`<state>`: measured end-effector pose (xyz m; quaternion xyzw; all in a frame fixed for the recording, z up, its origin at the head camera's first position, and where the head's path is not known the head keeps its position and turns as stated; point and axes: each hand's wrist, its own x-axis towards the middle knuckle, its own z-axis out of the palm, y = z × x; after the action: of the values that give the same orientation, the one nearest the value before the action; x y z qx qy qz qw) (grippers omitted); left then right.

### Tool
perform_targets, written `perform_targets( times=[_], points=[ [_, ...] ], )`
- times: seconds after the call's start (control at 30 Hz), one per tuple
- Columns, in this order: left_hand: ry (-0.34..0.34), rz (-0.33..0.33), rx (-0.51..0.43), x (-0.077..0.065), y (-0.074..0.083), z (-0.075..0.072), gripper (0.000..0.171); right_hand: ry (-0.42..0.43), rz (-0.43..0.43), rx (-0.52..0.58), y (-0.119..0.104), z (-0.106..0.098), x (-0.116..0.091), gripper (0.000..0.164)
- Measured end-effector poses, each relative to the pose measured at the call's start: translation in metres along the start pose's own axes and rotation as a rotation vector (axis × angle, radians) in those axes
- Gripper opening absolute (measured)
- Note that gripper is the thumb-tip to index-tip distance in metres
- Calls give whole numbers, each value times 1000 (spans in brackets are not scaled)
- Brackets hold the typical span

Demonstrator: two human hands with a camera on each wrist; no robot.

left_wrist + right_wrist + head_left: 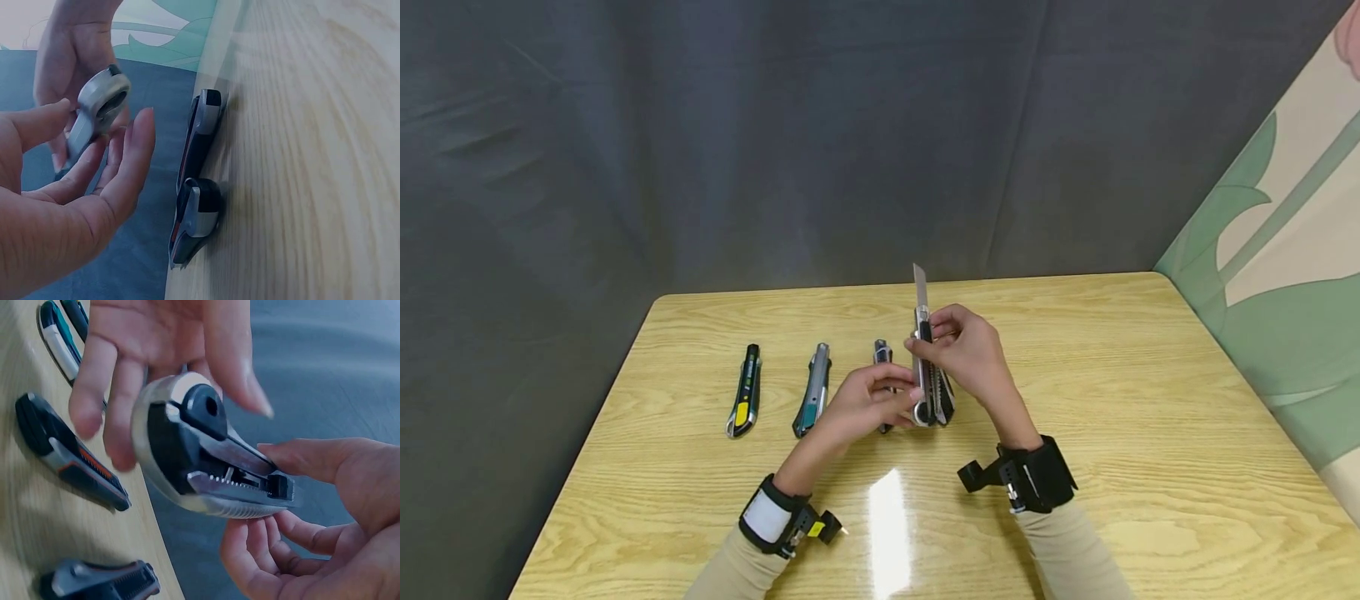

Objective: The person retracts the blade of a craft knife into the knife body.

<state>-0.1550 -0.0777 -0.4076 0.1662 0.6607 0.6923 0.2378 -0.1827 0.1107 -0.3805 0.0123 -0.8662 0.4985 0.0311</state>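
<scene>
A silver and black snap-off utility knife [922, 358] is held above the table, its long blade pointing away and extended. My right hand [968, 350] pinches it between thumb and fingers near the blade end; the right wrist view shows its slider and toothed track. Close to the rounded butt end is my left hand [871, 400], its fingers loosely spread around that end. In the right wrist view a gap shows between the left thumb and the knife. Below on the table lie two dark utility knives, one with orange trim [75, 456], another [103, 581] partly cut off.
To the left on the wooden table [1150, 400] lie a black and yellow utility knife [746, 392] and a grey and teal one [814, 392]. A dark curtain [850, 150] hangs behind the table. Leaf-patterned fabric [1285, 275] stands at the right.
</scene>
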Motion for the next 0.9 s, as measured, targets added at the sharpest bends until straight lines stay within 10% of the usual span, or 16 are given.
perform_targets(
  times=[0.47, 0.9],
  points=[
    [58, -33, 64, -4, 10, 2, 34, 29, -48, 60, -7, 11, -2, 48],
    [177, -3, 84, 5, -12, -8, 35, -191, 47, 344, -3, 5, 0, 37]
  ],
)
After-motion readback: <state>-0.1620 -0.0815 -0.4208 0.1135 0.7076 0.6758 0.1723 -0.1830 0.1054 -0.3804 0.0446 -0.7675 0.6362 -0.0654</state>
